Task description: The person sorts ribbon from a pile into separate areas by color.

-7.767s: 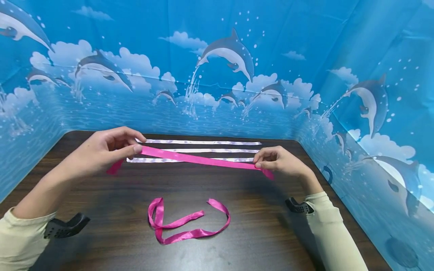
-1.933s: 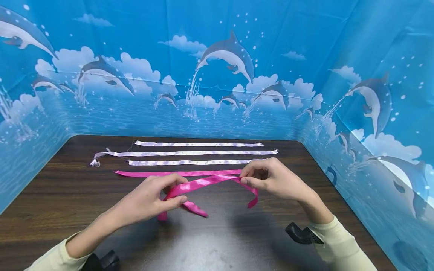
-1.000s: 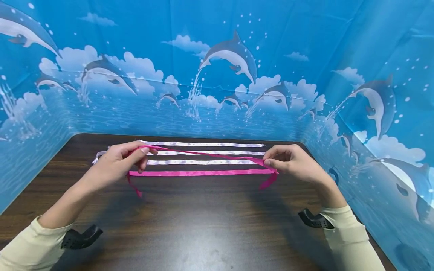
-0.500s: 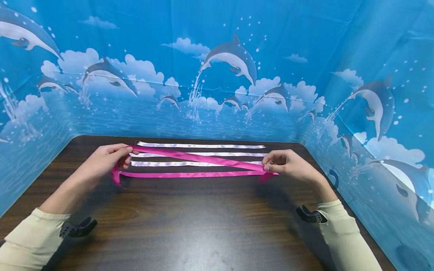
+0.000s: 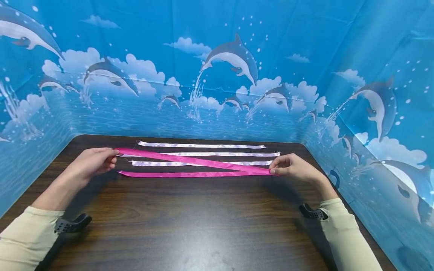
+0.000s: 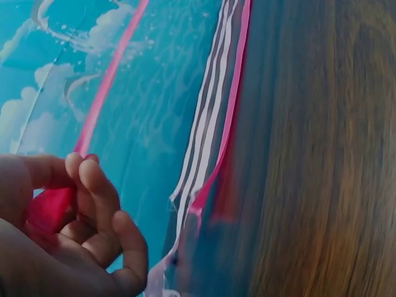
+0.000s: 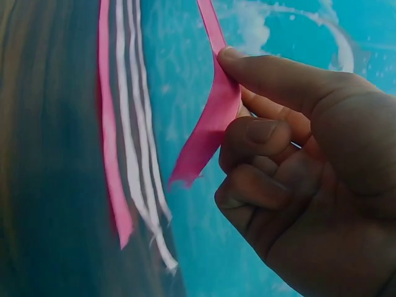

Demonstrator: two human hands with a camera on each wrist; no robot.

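My two hands stretch a pink satin ribbon (image 5: 193, 160) slantwise, its left end higher in the head view. My left hand (image 5: 91, 164) pinches it near one end, and my right hand (image 5: 295, 168) pinches it near the other. In the right wrist view a short tail of the held ribbon (image 7: 207, 133) hangs past the thumb. A second pink ribbon (image 5: 176, 175) lies straight on the table just beneath. Behind it, three whitish-lilac ribbons lie roughly parallel: a far one (image 5: 203, 145), a middle one (image 5: 234, 154) and a near one (image 5: 156, 163). The held ribbon partly covers the nearer two.
The dark wood-grain table (image 5: 190, 222) extends toward me in front of the ribbons. A blue dolphin-print curtain (image 5: 149, 109) stands along the table's back and sides. In the left wrist view a frayed whitish ribbon end (image 6: 158, 275) trails off the row.
The curled pink ribbon from the front of the table is now held stretched; the pink one held earlier lies flat. Lately my hands have spread apart, the left moving left and slightly down.
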